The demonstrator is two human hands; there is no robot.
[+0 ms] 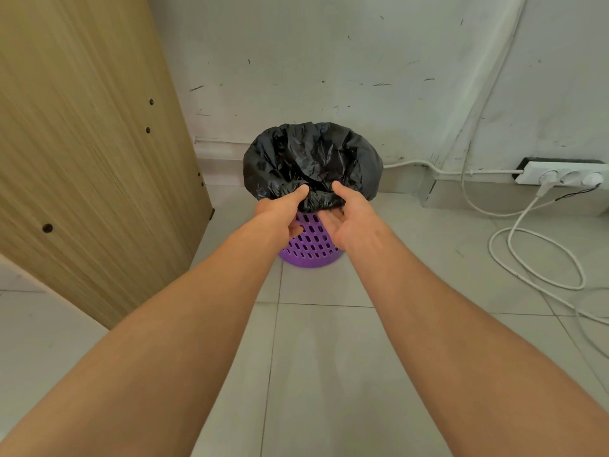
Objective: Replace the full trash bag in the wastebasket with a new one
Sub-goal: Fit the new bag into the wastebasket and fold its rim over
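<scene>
A purple perforated wastebasket [311, 245] stands on the tiled floor against the white wall. A black trash bag [313, 159] lines it, with its rim folded down over the basket's top edge. My left hand [283, 212] grips the near edge of the bag, thumb on top and fingers underneath. My right hand [346, 216] holds the same near edge just to the right, thumb on the plastic and fingers curled under the fold. What lies inside the bag is hidden by crumpled plastic.
A wooden cabinet side panel [92, 153] stands close on the left. A white power strip [560, 173] sits by the wall at the right, with white cables [534, 255] looped on the floor. Grey floor tiles [329, 357] lie in front of the basket.
</scene>
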